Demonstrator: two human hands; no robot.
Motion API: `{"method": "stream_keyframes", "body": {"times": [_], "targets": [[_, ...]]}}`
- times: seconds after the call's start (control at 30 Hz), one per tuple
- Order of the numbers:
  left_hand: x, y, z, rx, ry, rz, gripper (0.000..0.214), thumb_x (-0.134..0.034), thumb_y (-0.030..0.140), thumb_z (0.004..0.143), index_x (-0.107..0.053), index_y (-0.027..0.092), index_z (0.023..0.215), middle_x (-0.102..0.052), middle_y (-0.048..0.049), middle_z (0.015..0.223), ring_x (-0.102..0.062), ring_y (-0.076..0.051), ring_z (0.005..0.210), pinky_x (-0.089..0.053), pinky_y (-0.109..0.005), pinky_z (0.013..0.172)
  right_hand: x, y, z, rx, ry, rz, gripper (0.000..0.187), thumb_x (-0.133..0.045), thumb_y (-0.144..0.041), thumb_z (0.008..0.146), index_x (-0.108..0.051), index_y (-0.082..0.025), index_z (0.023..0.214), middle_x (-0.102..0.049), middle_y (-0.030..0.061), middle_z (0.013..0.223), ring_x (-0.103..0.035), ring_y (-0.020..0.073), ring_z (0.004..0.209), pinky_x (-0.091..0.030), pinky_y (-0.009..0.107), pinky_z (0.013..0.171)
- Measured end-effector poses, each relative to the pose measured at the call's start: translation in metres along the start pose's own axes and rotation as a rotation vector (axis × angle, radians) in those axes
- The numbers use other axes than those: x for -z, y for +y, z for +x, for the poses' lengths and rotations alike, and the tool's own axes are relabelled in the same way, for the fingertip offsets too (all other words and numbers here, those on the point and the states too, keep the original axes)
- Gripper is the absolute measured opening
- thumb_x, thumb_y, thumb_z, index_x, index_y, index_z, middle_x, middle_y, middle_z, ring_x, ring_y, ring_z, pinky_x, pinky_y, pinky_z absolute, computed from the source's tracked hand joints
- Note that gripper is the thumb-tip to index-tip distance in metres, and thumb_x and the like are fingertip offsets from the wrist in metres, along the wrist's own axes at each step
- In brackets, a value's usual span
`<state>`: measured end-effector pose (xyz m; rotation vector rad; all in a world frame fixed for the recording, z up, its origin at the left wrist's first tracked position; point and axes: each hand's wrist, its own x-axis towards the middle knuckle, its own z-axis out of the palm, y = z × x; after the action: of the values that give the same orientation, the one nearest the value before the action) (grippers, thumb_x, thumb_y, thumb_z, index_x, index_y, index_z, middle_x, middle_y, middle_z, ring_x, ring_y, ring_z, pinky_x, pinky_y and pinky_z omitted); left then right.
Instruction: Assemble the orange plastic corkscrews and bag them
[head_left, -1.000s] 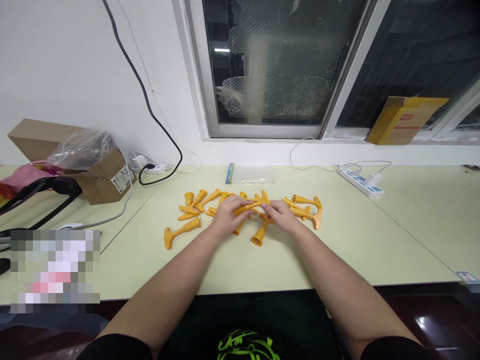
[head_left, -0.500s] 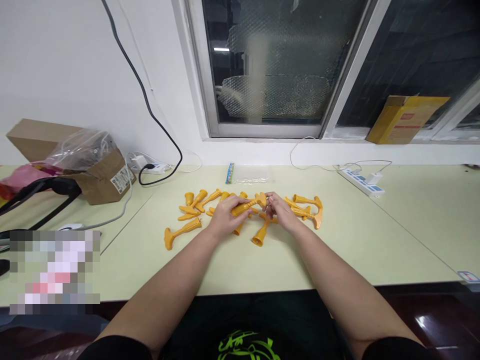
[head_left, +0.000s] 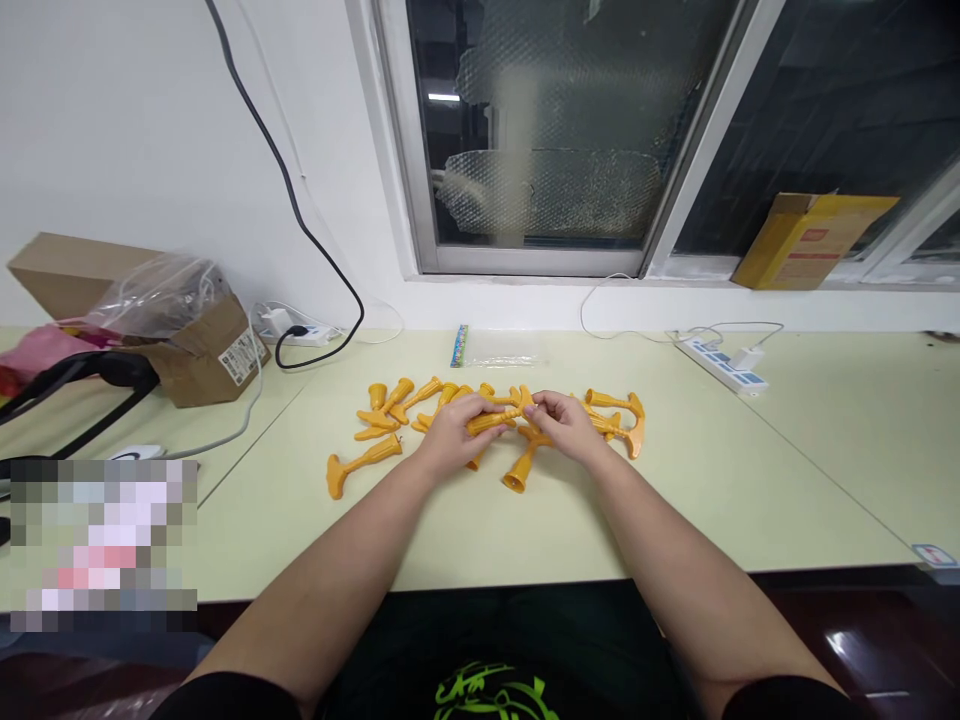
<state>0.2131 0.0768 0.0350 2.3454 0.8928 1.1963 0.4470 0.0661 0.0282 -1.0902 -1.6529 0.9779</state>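
- The long orange plastic trumpet-shaped piece [head_left: 489, 423] is held above the table between both hands, at about the centre of the group of pieces.
- Its long axis runs almost level from left to right, rising slightly toward the right; the fingers hide which way its flared end points.
- The left hand [head_left: 454, 433] is curled closed, with its fingers wrapped over the piece's left half.
- The right hand [head_left: 568, 425] is partly curled, its fingertips [head_left: 537, 405] at the piece's right end. Contact is hidden, so whether this hand is clamped on the piece cannot be determined.
- The hands are close together, separated only by the piece's middle section.
- Similar loose orange pieces [head_left: 362, 462] lie flat on the pale yellow laminate table [head_left: 247, 525], in clusters left and right of the hands. One [head_left: 521, 466] lies directly below the gap between the hands.
- The table's front edge [head_left: 570, 578] is well below the hands.
- A clear plastic bag [head_left: 499, 347] lies beyond the pieces, near the white wall [head_left: 135, 150].
- A white power strip [head_left: 724, 365] lies well to the right.
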Motion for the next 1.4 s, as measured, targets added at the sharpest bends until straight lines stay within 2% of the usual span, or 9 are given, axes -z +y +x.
{"method": "stream_keyframes", "body": {"times": [0.3,0.5,0.57,0.67,0.77,0.87,1.03,1.23,1.4], "targets": [[0.001,0.004,0.000,0.096,-0.055,0.012,0.029,-0.071,0.044,0.089,-0.072,0.024,0.110,-0.076,-0.0058,0.112,-0.070,-0.024,0.099,-0.054,-0.040,0.090,0.001,0.004,0.001,-0.013,0.003,0.025,0.037,-0.064,-0.058,0.090,-0.061,-0.021,0.095,-0.047,-0.0052,0.067,-0.042,0.0132,0.059,-0.035,0.028,0.058],[0.000,0.000,-0.002,0.205,-0.243,0.083,0.031,-0.067,0.045,0.090,-0.074,0.026,0.113,-0.076,-0.0043,0.111,-0.068,-0.026,0.100,-0.053,-0.041,0.088,0.001,-0.001,0.000,-0.090,-0.013,-0.050,0.042,-0.064,-0.054,0.089,-0.061,-0.023,0.117,-0.043,-0.0084,0.062,-0.042,0.0134,0.056,-0.032,0.027,0.055],[0.000,-0.002,-0.002,0.199,-0.302,0.115,0.030,-0.066,0.043,0.090,-0.075,0.026,0.113,-0.075,-0.0049,0.109,-0.067,-0.027,0.102,-0.052,-0.042,0.088,0.002,0.000,0.000,-0.143,-0.002,-0.091,0.044,-0.064,-0.054,0.088,-0.061,-0.023,0.119,-0.043,-0.0088,0.060,-0.042,0.0136,0.055,-0.032,0.027,0.054],[-0.001,-0.003,-0.002,0.193,-0.326,0.127,0.030,-0.066,0.041,0.090,-0.074,0.026,0.114,-0.074,-0.0060,0.110,-0.066,-0.028,0.104,-0.051,-0.044,0.091,0.003,0.003,0.003,-0.190,0.052,-0.073,0.043,-0.063,-0.054,0.087,-0.061,-0.023,0.117,-0.045,-0.0084,0.060,-0.045,0.0142,0.057,-0.036,0.027,0.055],[-0.001,-0.003,-0.002,0.203,-0.293,0.099,0.032,-0.068,0.041,0.089,-0.072,0.025,0.116,-0.072,-0.0065,0.116,-0.065,-0.028,0.108,-0.051,-0.043,0.094,0.005,0.006,0.007,-0.203,0.129,0.033,0.043,-0.065,-0.052,0.084,-0.059,-0.024,0.115,-0.051,-0.0070,0.067,-0.050,0.0140,0.059,-0.042,0.029,0.059],[0.000,-0.003,-0.001,0.222,-0.209,0.052,0.036,-0.067,0.046,0.090,-0.069,0.024,0.118,-0.069,-0.0082,0.121,-0.064,-0.027,0.110,-0.052,-0.042,0.094,0.007,0.006,0.009,-0.221,0.211,0.199,0.044,-0.066,-0.052,0.082,-0.057,-0.025,0.115,-0.058,-0.0032,0.081,-0.055,0.0142,0.064,-0.047,0.030,0.061],[0.001,-0.010,0.002,0.280,-0.040,-0.058,0.033,-0.052,0.048,0.099,-0.069,0.021,0.109,-0.072,-0.0079,0.107,-0.066,-0.025,0.100,-0.052,-0.041,0.090,0.014,0.004,0.011,-0.265,0.305,0.416,0.039,-0.069,-0.050,0.079,-0.062,-0.026,0.107,-0.060,0.0004,0.095,-0.059,0.0147,0.076,-0.050,0.028,0.064],[0.003,-0.018,0.002,0.343,0.063,-0.250,0.040,-0.045,0.052,0.102,-0.067,0.019,0.099,-0.072,-0.0064,0.095,-0.068,-0.022,0.089,-0.054,-0.037,0.085,0.019,0.006,0.012,-0.268,0.346,0.467,0.036,-0.073,-0.052,0.076,-0.063,-0.025,0.099,-0.060,0.0001,0.094,-0.058,0.0143,0.074,-0.048,0.028,0.062],[0.003,-0.021,0.000,0.342,0.082,-0.184,0.030,-0.052,0.046,0.099,-0.067,0.020,0.096,-0.072,-0.0042,0.089,-0.068,-0.020,0.087,-0.054,-0.035,0.083,0.019,0.008,0.012,-0.267,0.335,0.470,0.031,-0.073,-0.049,0.076,-0.065,-0.025,0.094,-0.060,0.0007,0.093,-0.057,0.0145,0.073,-0.048,0.028,0.062]]}}
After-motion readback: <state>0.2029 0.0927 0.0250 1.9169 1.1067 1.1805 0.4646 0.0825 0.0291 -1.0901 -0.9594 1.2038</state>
